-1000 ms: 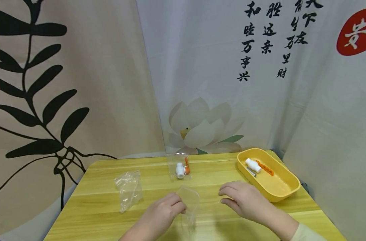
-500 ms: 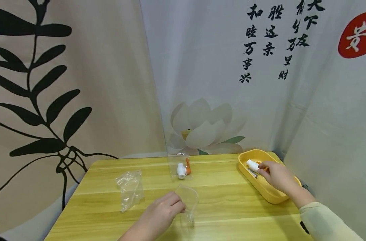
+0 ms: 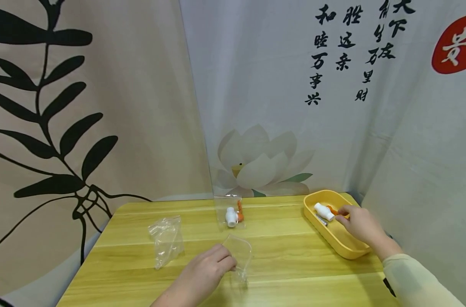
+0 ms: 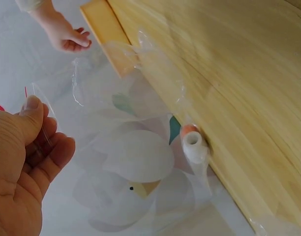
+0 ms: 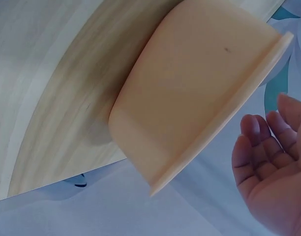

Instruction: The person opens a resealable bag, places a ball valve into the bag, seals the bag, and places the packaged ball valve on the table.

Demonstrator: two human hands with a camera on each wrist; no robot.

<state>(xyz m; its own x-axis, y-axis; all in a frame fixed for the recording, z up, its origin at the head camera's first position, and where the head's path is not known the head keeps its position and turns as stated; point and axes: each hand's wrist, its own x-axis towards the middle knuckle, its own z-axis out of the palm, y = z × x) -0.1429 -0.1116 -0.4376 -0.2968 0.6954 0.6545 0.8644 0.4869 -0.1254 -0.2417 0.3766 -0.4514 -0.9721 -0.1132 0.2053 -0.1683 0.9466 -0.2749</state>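
My left hand pinches the edge of a clear plastic bag above the table. The left wrist view shows the bag spread thin from the thumb and fingers. My right hand is over the yellow tray, its fingertips beside an orange strip-shaped piece that they partly cover. In the right wrist view the fingers curve loosely with nothing visible between them. A white bottle-shaped piece and a small grey metallic piece lie in the tray's far left end.
A clear zip bag holding a white bottle-shaped piece and an orange piece lies at the table's back edge. Another crumpled clear bag is on the left of the wooden table. A printed curtain hangs behind.
My right hand has moved right from the table's middle to over the tray, then shifted slightly toward the orange piece. The left hand stays nearly still with the bag.
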